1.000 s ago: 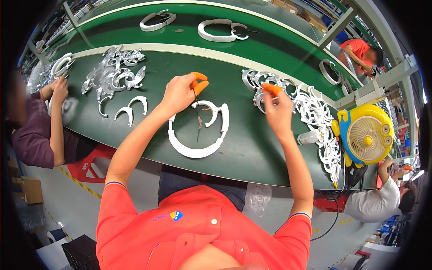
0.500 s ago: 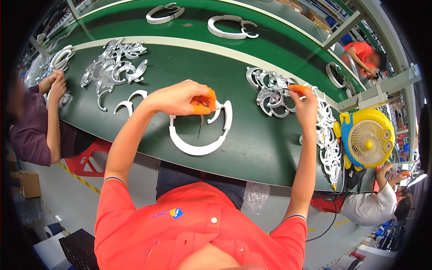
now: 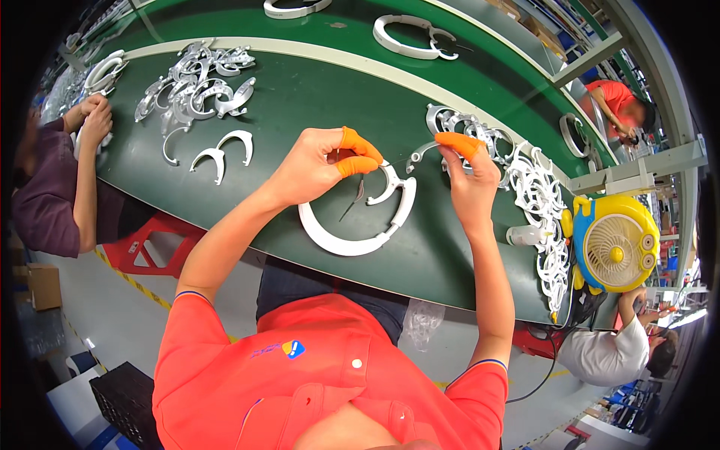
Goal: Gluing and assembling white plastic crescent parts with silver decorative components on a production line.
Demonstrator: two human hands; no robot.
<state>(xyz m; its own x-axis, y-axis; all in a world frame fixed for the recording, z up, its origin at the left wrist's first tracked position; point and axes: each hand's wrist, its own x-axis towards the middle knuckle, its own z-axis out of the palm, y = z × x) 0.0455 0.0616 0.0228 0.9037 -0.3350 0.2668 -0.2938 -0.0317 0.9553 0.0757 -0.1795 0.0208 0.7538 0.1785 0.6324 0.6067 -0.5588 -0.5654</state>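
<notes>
Nearest, a red short-sleeved shirt (image 3: 300, 375) with a round pale button, worn by the person at the table (image 3: 450, 262), whose top is dark green. One white ring (image 3: 337, 244), laid on the table in front of the body, its inner arc and a thin dark wire (image 3: 352, 201) seen within the loop. One left grip (image 3: 322, 163), orange-covered at thumb and forefinger, placed at the ring's upper end; the fingertips are drawn together, but whether anything is clasped between them cannot be told. One right grip (image 3: 472, 180), likewise orange-tipped; by it a small curved piece (image 3: 421, 154) is pinched and held above the table, to the right of the ring's upper end. To the right: a translucent bottle (image 3: 525, 236), a heap of white curved parts (image 3: 536, 187), and a yellow-and-blue fan (image 3: 615, 244) set beside them. To the left: two loose white arcs (image 3: 211, 159), placed just beside each other. Farther back: one heap of silvery parts (image 3: 187, 90) at left, another silvery cluster (image 3: 450, 120) behind the right grip. Farthest, beyond a pale rail (image 3: 330, 66), a green belt (image 3: 315, 49), by which a second white ring (image 3: 401, 41) is carried.
</notes>
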